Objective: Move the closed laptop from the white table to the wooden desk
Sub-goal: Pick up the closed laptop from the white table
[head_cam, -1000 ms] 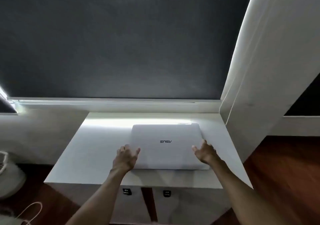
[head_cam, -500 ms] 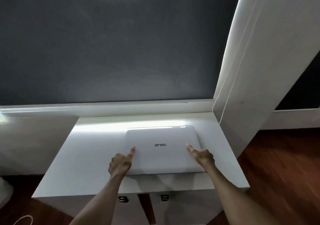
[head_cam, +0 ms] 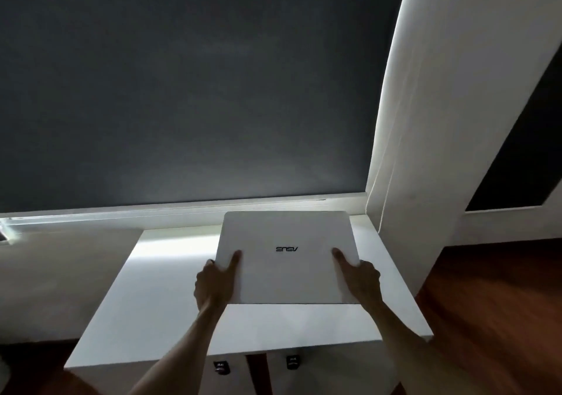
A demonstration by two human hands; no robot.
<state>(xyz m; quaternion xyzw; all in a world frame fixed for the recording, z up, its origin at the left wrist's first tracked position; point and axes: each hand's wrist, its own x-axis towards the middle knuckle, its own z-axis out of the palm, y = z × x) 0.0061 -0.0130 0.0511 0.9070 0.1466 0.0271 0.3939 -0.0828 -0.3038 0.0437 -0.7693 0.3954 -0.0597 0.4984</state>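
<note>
From the head camera, the closed white laptop (head_cam: 287, 257) is gripped at both side edges, its lid up and its logo reading upside down to the wearer; the left hand (head_cam: 214, 285) is clamped on the left edge with the thumb lying across the lid and the fingers curled out of sight beneath, and the right hand (head_cam: 360, 282) mirrors it on the right edge, thumb on top, fingers hidden below; the laptop appears raised clear of the white table (head_cam: 170, 312), its far edge overlapping the sill behind, though how far it stands off the surface cannot be told; the table's bare top shows to the left and in front of it; dark wooden floor (head_cam: 492, 318) lies to the right, and no wooden desk is in view; the step in hand looks to be the lift and the start of the carry; the next move probably calls for keeping the laptop level, turning away from the table and finding the desk before setting it down.
</note>
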